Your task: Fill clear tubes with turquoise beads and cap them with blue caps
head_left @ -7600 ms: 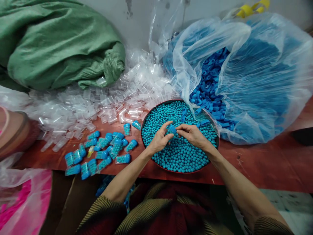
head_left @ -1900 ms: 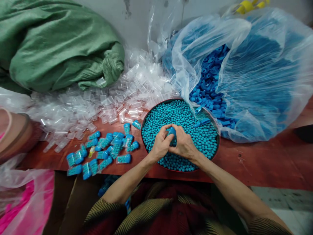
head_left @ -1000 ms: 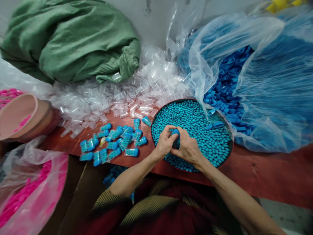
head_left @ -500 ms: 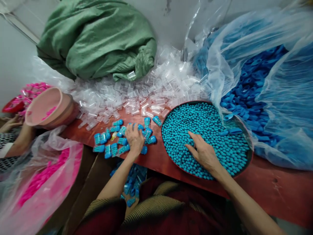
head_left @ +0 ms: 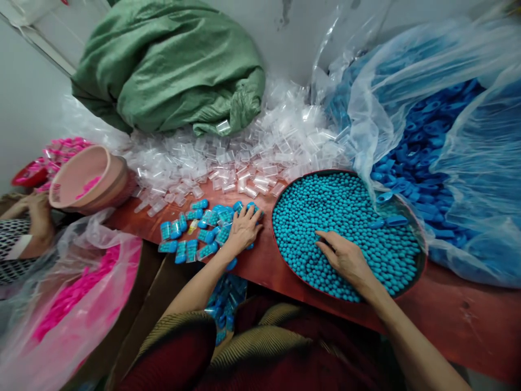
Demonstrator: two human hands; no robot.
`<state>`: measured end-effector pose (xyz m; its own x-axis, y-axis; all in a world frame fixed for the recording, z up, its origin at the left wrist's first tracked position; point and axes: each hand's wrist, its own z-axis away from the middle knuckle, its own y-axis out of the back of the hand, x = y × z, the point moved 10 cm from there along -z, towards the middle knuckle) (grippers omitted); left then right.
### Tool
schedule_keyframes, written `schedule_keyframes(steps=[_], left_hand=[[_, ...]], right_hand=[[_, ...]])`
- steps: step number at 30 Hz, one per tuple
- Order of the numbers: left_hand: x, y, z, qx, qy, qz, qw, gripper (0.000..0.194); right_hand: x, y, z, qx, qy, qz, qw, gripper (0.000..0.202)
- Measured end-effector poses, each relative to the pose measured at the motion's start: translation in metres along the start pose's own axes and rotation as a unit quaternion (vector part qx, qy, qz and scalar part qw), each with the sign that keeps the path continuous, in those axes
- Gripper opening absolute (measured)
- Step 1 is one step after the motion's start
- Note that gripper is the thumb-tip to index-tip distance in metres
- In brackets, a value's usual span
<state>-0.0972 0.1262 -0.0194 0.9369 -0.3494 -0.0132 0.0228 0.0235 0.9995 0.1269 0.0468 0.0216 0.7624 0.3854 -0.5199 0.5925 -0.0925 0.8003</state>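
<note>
Centrally, your right hand (head_left: pixel 344 259) hung half-open, its grip released, above round turquoise beads (head_left: pixel 303 222) in the red-rimmed tray (head_left: pixel 425 250); your left hand (head_left: pixel 243 229) was spread, unclenched, over blue-capped clear plastic containers (head_left: pixel 191 251) on the red table (head_left: pixel 260 265), before loose clear plastic sleeves (head_left: pixel 266 167).

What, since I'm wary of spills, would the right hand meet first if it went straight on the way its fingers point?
Most likely the turquoise beads just beyond the right hand, though its height above them is hard to judge.
</note>
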Motion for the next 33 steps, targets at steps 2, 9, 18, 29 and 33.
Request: schedule_keyframes(steps=[2, 9, 18, 29, 33], left_hand=[[-0.011, -0.001, 0.017, -0.011, 0.016, -0.01, 1.0, 0.049], [-0.049, -0.002, 0.078, -0.012, 0.077, -0.022, 0.997, 0.043], [-0.068, 0.032, 0.139, 0.048, 0.119, -0.115, 0.985, 0.023], [0.104, 0.088, 0.094, 0.279, -0.203, 0.061, 0.936, 0.015], [0.276, 0.097, 0.084, 0.182, -0.42, 0.185, 0.87, 0.018]], right_hand=[[-0.001, 0.001, 0.0, 0.003, 0.004, 0.005, 1.0, 0.03], [0.0, 0.002, 0.002, 0.009, 0.007, -0.021, 1.0, 0.03], [-0.005, 0.009, 0.001, 0.025, -0.007, -0.057, 0.998, 0.027], [0.001, 0.094, 0.086, 0.307, -0.046, -0.113, 0.944, 0.02], [0.04, 0.126, 0.19, 0.472, -0.192, -0.134, 0.85, 0.01]])
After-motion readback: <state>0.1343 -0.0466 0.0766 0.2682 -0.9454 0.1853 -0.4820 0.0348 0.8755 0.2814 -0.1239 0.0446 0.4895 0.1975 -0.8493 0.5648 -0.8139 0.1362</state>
